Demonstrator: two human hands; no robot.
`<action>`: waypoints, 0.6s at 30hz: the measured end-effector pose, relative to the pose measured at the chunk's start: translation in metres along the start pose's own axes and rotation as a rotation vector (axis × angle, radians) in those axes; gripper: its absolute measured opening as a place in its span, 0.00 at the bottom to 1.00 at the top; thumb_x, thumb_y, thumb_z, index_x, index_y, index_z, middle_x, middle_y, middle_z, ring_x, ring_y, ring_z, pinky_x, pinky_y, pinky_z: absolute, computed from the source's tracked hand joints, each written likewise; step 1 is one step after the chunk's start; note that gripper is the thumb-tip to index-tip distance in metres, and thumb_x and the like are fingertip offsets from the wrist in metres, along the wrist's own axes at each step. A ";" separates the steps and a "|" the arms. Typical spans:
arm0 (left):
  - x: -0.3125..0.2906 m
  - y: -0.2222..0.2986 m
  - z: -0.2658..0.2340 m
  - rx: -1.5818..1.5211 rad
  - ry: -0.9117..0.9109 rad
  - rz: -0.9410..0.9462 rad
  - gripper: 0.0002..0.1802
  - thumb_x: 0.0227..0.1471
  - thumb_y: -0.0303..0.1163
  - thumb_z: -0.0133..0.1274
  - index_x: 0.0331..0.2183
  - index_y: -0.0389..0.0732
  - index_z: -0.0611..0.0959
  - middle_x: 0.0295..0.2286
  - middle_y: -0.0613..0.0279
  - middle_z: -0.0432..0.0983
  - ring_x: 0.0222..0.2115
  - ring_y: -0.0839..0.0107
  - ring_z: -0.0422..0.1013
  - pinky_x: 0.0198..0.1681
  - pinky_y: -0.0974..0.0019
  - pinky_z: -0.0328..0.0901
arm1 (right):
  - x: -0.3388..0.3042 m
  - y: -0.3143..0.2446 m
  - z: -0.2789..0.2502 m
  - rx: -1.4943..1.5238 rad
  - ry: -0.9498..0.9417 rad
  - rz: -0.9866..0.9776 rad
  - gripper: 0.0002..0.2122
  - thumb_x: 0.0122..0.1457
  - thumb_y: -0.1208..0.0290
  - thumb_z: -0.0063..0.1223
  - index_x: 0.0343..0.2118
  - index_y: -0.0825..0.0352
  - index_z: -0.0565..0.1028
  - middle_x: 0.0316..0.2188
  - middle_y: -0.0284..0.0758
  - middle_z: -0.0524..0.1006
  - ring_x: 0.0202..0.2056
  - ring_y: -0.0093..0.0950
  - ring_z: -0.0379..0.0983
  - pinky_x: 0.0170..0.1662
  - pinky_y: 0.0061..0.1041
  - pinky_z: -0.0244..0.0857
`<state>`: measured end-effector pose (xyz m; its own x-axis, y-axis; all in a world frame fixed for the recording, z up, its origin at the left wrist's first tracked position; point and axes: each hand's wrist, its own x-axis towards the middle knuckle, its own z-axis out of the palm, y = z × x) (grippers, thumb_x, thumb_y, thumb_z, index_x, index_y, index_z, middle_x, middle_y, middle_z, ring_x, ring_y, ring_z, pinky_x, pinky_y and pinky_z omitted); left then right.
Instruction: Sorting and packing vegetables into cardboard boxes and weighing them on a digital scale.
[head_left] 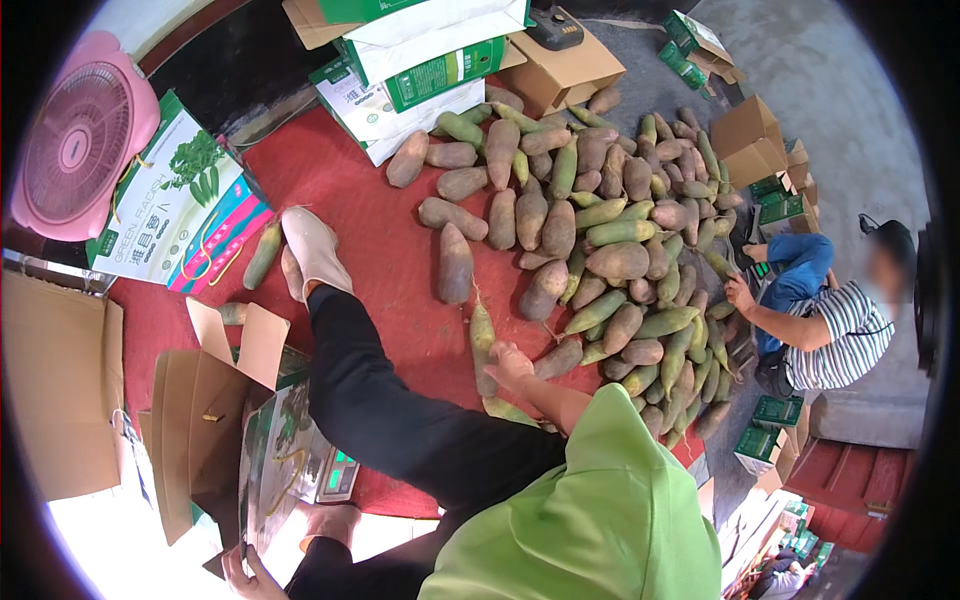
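My left hand [252, 578] is at the lower left, its fingers closed on the edge of an open carton [268, 450] with a green-and-white printed side. That carton stands by a scale [338, 476] with a lit green display. My right hand [514, 370] reaches down to the red mat, fingers stretched out beside a long green radish [482, 340] with a thin root tip. The fingertips are at the radish's side and not wrapped round it. Another green radish [510, 411] lies just below, partly hidden by my arm.
A large heap of radishes and purplish-brown roots [620, 260] spreads over the red mat [400, 250]. Cartons [570, 65] stand behind it. A pink fan [80, 140] and a printed box [180, 205] are at the left. At the right, a person [825, 320] sits reaching toward the heap.
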<state>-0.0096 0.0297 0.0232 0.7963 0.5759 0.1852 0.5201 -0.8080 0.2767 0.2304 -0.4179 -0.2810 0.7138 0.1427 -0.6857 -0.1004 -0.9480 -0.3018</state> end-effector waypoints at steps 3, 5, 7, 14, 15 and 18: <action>0.010 0.037 -0.010 -0.068 0.030 0.074 0.11 0.50 0.31 0.58 0.30 0.32 0.83 0.27 0.51 0.77 0.29 0.57 0.71 0.36 0.56 0.67 | 0.016 -0.004 -0.013 0.259 0.116 0.214 0.31 0.46 0.57 0.62 0.51 0.65 0.63 0.50 0.48 0.69 0.49 0.42 0.69 0.50 0.36 0.64; 0.011 0.041 -0.013 -0.075 0.006 0.063 0.11 0.49 0.31 0.58 0.30 0.31 0.83 0.26 0.51 0.76 0.29 0.58 0.71 0.34 0.56 0.67 | 0.030 -0.011 -0.013 0.290 0.125 0.253 0.34 0.43 0.57 0.65 0.50 0.68 0.61 0.50 0.48 0.69 0.50 0.42 0.68 0.51 0.36 0.64; 0.010 0.043 -0.015 -0.079 0.014 0.055 0.11 0.49 0.31 0.58 0.30 0.31 0.83 0.26 0.51 0.76 0.29 0.58 0.71 0.33 0.57 0.67 | 0.042 -0.020 -0.011 0.322 0.115 0.358 0.38 0.40 0.56 0.67 0.51 0.70 0.60 0.48 0.47 0.70 0.50 0.42 0.68 0.51 0.36 0.64; 0.005 0.046 -0.016 -0.074 -0.019 -0.053 0.11 0.46 0.32 0.57 0.30 0.33 0.82 0.27 0.52 0.76 0.33 0.59 0.72 0.40 0.53 0.67 | 0.070 -0.008 0.003 0.372 0.101 0.430 0.37 0.38 0.60 0.68 0.50 0.70 0.61 0.44 0.47 0.74 0.48 0.42 0.70 0.50 0.36 0.65; 0.004 0.039 -0.016 -0.072 -0.020 -0.056 0.11 0.46 0.32 0.57 0.30 0.33 0.82 0.27 0.52 0.76 0.33 0.59 0.72 0.40 0.53 0.67 | 0.065 -0.008 0.000 0.359 0.106 0.416 0.36 0.38 0.60 0.68 0.49 0.70 0.61 0.44 0.47 0.74 0.48 0.42 0.71 0.49 0.36 0.65; 0.001 0.003 -0.009 -0.083 -0.169 -0.045 0.16 0.55 0.32 0.49 0.32 0.25 0.77 0.30 0.46 0.72 0.33 0.52 0.69 0.38 0.56 0.63 | 0.051 -0.006 -0.009 0.344 0.128 0.348 0.34 0.38 0.61 0.68 0.47 0.68 0.62 0.44 0.47 0.74 0.47 0.43 0.71 0.48 0.37 0.65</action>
<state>-0.0105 0.0290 0.0328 0.8172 0.5762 0.0115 0.5344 -0.7652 0.3589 0.2734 -0.4073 -0.3082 0.6748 -0.2214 -0.7041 -0.5544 -0.7818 -0.2855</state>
